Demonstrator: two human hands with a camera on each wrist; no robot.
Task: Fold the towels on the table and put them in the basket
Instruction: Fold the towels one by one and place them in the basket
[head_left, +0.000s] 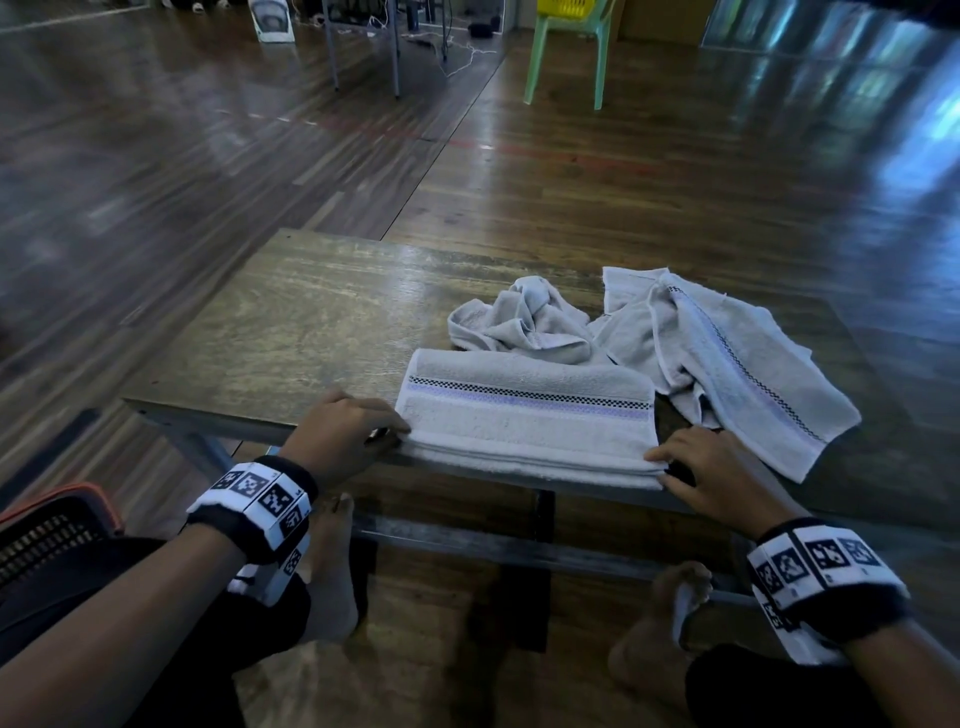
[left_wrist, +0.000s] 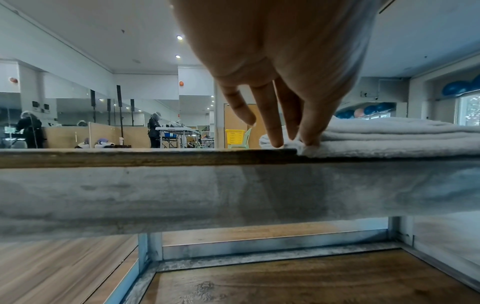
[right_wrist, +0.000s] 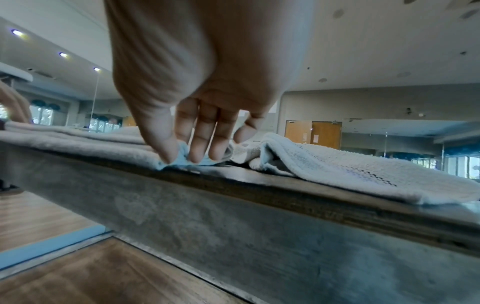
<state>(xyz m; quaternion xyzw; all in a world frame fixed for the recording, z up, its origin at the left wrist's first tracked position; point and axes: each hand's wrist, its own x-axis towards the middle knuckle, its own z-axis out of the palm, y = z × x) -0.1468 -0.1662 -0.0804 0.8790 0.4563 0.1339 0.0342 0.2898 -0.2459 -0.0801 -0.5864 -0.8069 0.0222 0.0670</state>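
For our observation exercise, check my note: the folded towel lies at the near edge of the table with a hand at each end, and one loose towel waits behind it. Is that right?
Not quite. The folded towel does lie at the table's near edge, with the left hand and right hand at its ends. But the head view shows two loose towels behind it: a crumpled towel and a spread towel.

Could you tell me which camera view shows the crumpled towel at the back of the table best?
The head view: the crumpled towel lies fully visible behind the folded towel. The left wrist view hides it behind the folded stack; the right wrist view shows no clear sign of it.
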